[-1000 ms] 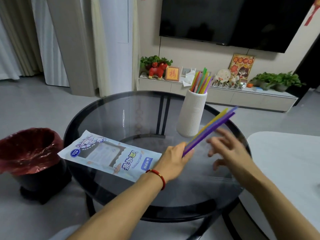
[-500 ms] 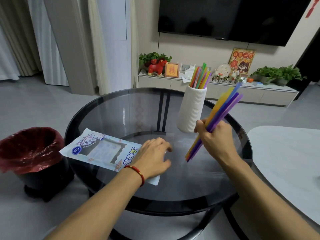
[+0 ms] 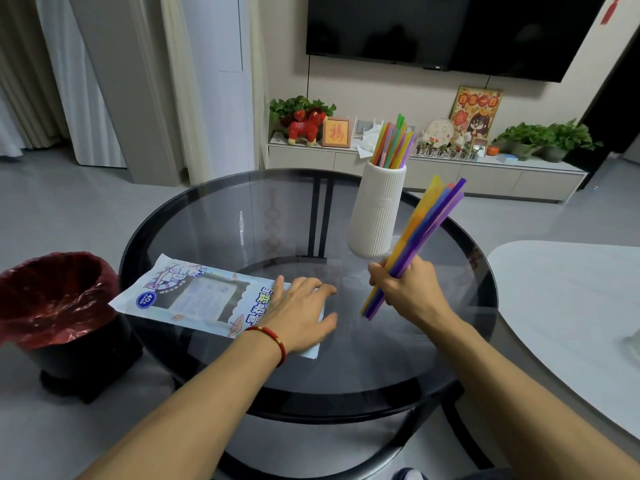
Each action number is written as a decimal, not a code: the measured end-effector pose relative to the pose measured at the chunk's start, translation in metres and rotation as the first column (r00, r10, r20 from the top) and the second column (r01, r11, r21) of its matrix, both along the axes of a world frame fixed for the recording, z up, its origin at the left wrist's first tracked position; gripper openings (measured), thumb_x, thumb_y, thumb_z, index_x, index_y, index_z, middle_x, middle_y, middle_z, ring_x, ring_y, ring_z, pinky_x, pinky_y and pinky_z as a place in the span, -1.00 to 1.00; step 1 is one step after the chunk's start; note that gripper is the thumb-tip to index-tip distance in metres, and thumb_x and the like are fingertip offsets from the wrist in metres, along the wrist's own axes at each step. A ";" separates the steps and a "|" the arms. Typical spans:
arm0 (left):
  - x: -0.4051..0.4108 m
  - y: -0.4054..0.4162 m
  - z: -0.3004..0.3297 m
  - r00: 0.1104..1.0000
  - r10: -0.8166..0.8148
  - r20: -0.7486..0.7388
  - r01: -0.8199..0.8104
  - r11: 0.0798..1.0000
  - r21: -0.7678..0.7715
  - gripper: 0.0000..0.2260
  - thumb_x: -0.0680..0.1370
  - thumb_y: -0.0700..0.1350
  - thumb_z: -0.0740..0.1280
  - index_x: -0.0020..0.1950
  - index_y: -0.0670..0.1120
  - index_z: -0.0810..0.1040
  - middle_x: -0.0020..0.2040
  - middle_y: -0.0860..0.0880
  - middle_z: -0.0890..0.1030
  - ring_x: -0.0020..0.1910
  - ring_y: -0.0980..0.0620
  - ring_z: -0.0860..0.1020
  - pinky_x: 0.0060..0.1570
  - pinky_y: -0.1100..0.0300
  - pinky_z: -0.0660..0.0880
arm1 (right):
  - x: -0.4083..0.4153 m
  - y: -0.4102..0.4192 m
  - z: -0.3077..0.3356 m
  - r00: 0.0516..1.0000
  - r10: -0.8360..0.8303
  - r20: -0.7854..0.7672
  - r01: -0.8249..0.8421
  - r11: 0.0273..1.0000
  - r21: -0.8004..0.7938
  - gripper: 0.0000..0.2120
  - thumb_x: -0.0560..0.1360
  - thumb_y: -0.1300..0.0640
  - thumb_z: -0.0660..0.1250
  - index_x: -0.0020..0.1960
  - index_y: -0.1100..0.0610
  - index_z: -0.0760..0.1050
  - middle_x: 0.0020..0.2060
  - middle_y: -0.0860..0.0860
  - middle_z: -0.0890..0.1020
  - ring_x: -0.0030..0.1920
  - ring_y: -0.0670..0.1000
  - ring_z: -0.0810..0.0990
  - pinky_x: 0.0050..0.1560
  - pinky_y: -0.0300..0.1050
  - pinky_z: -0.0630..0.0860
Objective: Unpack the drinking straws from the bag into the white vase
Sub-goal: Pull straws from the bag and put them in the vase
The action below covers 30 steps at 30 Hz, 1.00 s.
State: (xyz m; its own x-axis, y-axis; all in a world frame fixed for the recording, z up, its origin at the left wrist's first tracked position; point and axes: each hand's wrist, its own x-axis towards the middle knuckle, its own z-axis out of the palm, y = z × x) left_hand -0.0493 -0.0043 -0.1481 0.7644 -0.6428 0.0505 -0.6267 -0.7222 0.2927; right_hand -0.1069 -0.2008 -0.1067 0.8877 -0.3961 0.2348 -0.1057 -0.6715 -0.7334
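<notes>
A ribbed white vase [image 3: 375,213] stands on the round glass table [image 3: 214,220] and holds several coloured straws [image 3: 393,143]. My right hand [image 3: 407,289] is shut on a bundle of yellow, blue and purple straws [image 3: 424,230], tilted up to the right, just right of the vase. The flat printed straw bag [image 3: 194,299] lies on the table's left side. My left hand [image 3: 299,313] rests palm down on the bag's right end, fingers spread.
A black bin with a red liner [image 3: 52,299] stands on the floor left of the table. A white tabletop [image 3: 571,306] sits close on the right. A low TV cabinet with plants and ornaments [image 3: 433,168] runs along the far wall.
The straw bundle passed from my left hand to my right hand. My left hand dropped onto the bag's right end. The bundle now points more steeply upward.
</notes>
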 end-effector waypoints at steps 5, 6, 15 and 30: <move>-0.001 -0.011 0.004 0.999 0.028 -0.041 -0.033 0.994 -0.105 -0.57 0.60 0.05 0.20 0.47 0.05 0.36 0.41 0.00 0.40 0.47 -0.03 0.26 0.52 -0.24 -0.08 | -0.002 -0.004 0.003 0.999 -0.034 -0.022 0.036 0.996 0.082 -0.77 0.57 0.10 0.40 -0.22 0.17 0.65 -0.35 0.16 0.70 -0.43 0.10 0.67 -0.34 -0.02 0.69; 0.000 -0.011 0.006 0.998 0.038 -0.043 -0.044 0.988 -0.150 -0.59 0.60 0.03 0.21 0.45 0.04 0.38 0.39 0.00 0.42 0.45 -0.03 0.28 0.52 -0.21 -0.06 | -0.003 -0.007 0.006 0.998 -0.061 0.004 0.059 0.988 0.142 -0.76 0.56 0.11 0.40 -0.24 0.18 0.66 -0.40 0.20 0.69 -0.46 0.12 0.64 -0.39 -0.01 0.67; 0.002 -0.010 0.030 0.982 0.109 -0.157 -0.175 0.847 -0.502 -0.71 0.59 -0.04 0.24 0.31 0.04 0.51 0.30 0.03 0.51 0.32 0.00 0.39 0.35 0.10 0.29 | 0.039 -0.040 0.094 0.881 -0.355 0.313 0.026 0.697 0.716 -0.87 0.55 0.20 0.42 -0.13 0.25 0.56 -0.35 0.11 0.64 -0.51 -0.02 0.55 -0.45 -0.17 0.54; 0.013 -0.013 0.041 0.953 0.217 -0.214 -0.303 0.731 -0.611 -0.81 0.65 -0.01 0.17 0.24 0.04 0.44 0.18 0.04 0.54 0.22 0.03 0.42 0.17 0.11 0.41 | 0.120 -0.051 0.154 0.886 -0.274 0.373 0.251 0.962 0.110 -0.76 0.49 0.19 0.34 -0.10 0.39 0.62 -0.28 0.28 0.71 -0.44 0.13 0.72 -0.47 -0.07 0.66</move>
State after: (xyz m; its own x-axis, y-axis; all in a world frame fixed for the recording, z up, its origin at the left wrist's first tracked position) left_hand -0.0361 -0.0173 -0.1072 0.9243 -0.2719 0.2677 -0.3708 -0.4746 0.7983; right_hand 0.0127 -0.2516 0.0468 0.5961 -0.6255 0.5034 0.0226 -0.6137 -0.7892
